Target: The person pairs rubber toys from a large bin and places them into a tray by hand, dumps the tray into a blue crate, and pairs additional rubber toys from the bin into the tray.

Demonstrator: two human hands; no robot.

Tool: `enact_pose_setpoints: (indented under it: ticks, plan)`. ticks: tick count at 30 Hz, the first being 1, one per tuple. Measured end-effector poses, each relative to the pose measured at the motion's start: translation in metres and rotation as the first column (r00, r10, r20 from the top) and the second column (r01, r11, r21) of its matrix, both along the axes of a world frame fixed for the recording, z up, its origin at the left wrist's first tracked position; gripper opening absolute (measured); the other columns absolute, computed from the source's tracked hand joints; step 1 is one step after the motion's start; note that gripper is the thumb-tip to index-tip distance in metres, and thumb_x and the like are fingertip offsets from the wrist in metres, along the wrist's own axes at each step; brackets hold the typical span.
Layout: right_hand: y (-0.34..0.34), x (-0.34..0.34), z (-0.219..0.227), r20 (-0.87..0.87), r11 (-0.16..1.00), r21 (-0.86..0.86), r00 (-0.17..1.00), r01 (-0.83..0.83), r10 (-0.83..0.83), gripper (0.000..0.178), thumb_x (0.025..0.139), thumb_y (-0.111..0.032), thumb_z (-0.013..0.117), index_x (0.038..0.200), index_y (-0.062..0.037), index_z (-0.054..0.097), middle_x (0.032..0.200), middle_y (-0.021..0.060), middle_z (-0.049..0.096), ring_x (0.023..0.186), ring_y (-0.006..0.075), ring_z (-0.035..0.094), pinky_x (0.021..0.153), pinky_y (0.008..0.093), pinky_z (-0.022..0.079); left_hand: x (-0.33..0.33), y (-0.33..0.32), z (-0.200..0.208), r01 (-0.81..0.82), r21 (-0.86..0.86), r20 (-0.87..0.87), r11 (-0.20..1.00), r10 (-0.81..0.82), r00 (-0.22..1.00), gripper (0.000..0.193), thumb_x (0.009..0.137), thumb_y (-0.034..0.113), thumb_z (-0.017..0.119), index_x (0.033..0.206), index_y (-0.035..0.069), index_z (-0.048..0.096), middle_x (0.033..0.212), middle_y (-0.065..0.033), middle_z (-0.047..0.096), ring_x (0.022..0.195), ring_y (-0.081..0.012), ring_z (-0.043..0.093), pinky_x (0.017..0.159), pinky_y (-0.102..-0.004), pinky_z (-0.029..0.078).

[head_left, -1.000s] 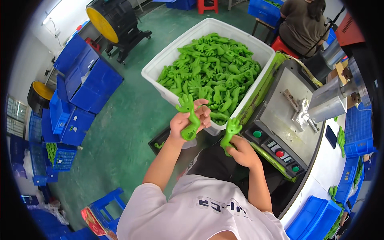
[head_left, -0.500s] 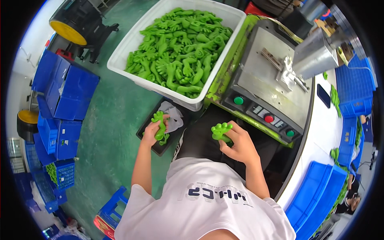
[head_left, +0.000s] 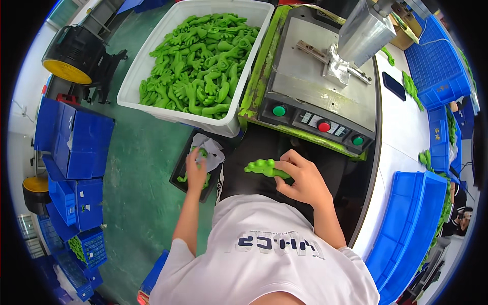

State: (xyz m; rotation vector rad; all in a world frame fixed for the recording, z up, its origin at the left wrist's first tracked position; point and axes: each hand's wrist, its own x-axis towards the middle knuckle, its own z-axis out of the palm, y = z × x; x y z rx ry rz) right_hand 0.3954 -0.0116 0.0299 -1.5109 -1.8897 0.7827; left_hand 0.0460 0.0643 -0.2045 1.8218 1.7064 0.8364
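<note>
In my right hand [head_left: 306,182] is a green rubbery foot-shaped piece [head_left: 262,167], pinched between thumb and fingers above my lap, its toes pointing left. My left hand [head_left: 194,166] is lowered over a dark tray [head_left: 176,178] and slightly smeared by motion. A green hand-shaped piece [head_left: 203,152] shows at its fingertips, partly covered by the fingers. Inside the tray lie a grey cloth [head_left: 215,151] and a few green pieces. Beyond it, a white tub [head_left: 183,113] is heaped with green limb-shaped pieces [head_left: 198,66].
To the tub's right stands a metal-topped machine [head_left: 305,66] with green and red buttons. A phone [head_left: 394,86] and blue bins [head_left: 401,234] lie along the white table at right. Blue crates [head_left: 86,137] and a black fan with yellow rim [head_left: 68,71] stand at left.
My left hand has gone down over the tray with its green piece. The foot-shaped piece in my right hand has turned to lie more sideways. The whole view has shifted a little.
</note>
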Motion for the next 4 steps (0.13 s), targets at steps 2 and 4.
enact_pose_setpoints:
  ticks: [2,4]
  plan:
    - [-0.007,0.000,0.004,-0.004,0.999,-0.043,1.000,0.020,-0.021,0.030,0.071,-0.008,0.073,0.100,-0.0038,0.070,0.096,0.0100,0.058,0.078,0.0266,0.062,0.066,0.0359,0.051,0.066,-0.011,0.114,0.270,-0.011,0.478,0.963,-0.232,0.847,0.055,0.089,0.017,0.067,0.139,0.007,0.050,0.138,-0.0116,0.050,0.122,-0.0255,0.054,0.101,-0.0397,0.045]
    - [-0.009,-0.011,-0.004,-0.015,0.999,0.027,0.999,0.035,-0.034,0.029,0.076,-0.010,0.071,0.105,-0.0063,0.071,0.097,0.0079,0.057,0.076,0.0239,0.063,0.065,0.0352,0.053,0.072,-0.028,0.142,0.385,0.066,0.647,0.921,-0.333,0.686,0.058,0.088,0.020,0.069,0.141,0.009,0.049,0.142,-0.0112,0.047,0.124,-0.0268,0.053,0.103,-0.0403,0.044]
